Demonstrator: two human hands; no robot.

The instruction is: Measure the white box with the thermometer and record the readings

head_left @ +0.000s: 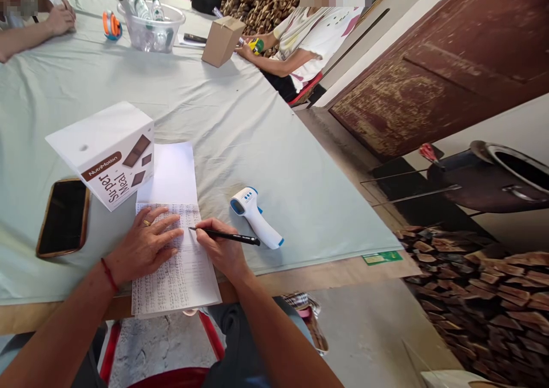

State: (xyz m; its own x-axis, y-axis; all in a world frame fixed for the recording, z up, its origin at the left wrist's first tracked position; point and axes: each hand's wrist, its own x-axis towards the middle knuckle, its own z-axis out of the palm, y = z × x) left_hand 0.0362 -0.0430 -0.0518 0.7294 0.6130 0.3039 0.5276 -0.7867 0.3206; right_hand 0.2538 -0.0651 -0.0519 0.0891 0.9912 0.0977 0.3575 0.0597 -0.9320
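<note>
A notebook [175,174] lies unfolded at the table's near edge, its lower page covered in rows of handwriting and its upper page blank. Flat on the written page rests my left hand [150,240], fingers spread, with a ring and a red wrist cord. My right hand [223,251] is closed around a black pen [234,236], whose tip meets the page beside my left fingers. Close to the right hand lies a white and blue infrared thermometer [259,219]. A white NutriMotion box [115,142] stands against the upper page, and a smartphone [64,218] lies left of it.
Across the cloth-covered table [240,136] stand a clear basket [148,31] of bottles, an orange and blue round object [112,26] and a cardboard box [223,40]. A person [295,51] sits at the right side; another person's hand [61,18] is at far left. Firewood [484,302] is stacked at right.
</note>
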